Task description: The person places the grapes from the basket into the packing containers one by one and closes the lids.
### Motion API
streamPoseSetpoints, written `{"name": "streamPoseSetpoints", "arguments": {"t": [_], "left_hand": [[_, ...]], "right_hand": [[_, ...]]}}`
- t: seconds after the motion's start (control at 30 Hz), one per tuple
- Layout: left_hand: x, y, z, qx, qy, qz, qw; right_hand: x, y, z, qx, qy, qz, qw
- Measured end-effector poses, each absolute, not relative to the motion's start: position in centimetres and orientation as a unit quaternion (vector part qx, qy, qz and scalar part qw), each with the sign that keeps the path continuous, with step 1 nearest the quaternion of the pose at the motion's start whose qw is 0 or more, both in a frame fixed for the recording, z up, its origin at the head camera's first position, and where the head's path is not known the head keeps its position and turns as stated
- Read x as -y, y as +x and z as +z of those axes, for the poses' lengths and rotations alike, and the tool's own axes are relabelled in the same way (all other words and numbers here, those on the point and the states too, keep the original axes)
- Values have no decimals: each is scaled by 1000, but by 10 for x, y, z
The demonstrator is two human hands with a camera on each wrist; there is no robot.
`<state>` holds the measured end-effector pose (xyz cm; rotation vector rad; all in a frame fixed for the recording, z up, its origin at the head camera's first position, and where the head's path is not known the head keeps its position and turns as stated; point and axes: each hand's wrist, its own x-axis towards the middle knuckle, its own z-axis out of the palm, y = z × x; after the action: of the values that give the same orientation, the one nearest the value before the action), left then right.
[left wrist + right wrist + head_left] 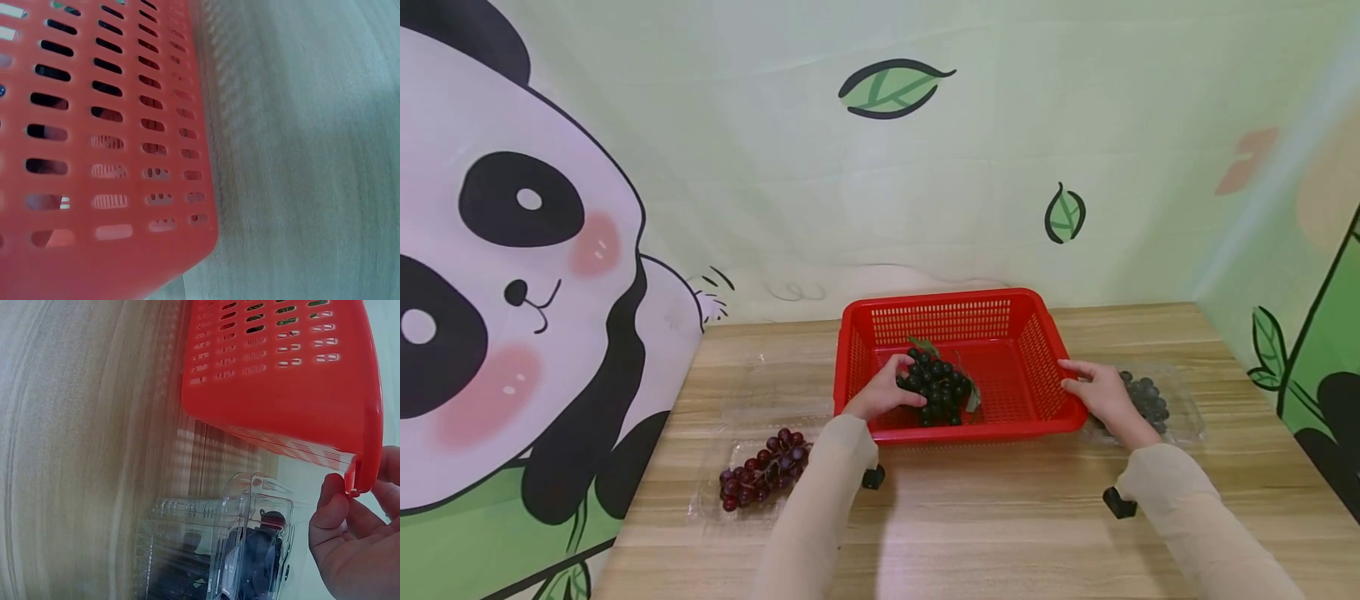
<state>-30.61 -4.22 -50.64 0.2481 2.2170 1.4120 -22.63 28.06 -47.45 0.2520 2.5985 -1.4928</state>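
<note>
A red slotted basket (1034, 343) stands mid-table; its wall fills the left wrist view (125, 250). Inside it lies a dark grape bunch (942, 390), and my left hand (904, 385) curls round the bunch's left side. My right hand (1073, 377) is at the basket's right rim. In the right wrist view the red basket (281, 394) has its rim corner pinched between the thumb and fingers of my right hand (359, 506). The left hand does not show in its own wrist view.
A clear plastic box (1180, 408) of bluish-black grapes (1146, 398) sits just right of the basket, behind my right hand; the right wrist view shows this box (250, 550). Red-purple grapes (763, 468) lie on a clear tray at front left. Walls enclose the wooden table (1000, 517).
</note>
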Motion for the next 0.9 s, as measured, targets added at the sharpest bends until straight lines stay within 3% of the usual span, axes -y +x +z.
{"name": "streamPoseSetpoints", "arguments": {"t": [0.9], "left_hand": [[46,-304,-502,-823,82,517,221]], "right_hand": [[-281,-227,-473,-855,90,-506,72]]}}
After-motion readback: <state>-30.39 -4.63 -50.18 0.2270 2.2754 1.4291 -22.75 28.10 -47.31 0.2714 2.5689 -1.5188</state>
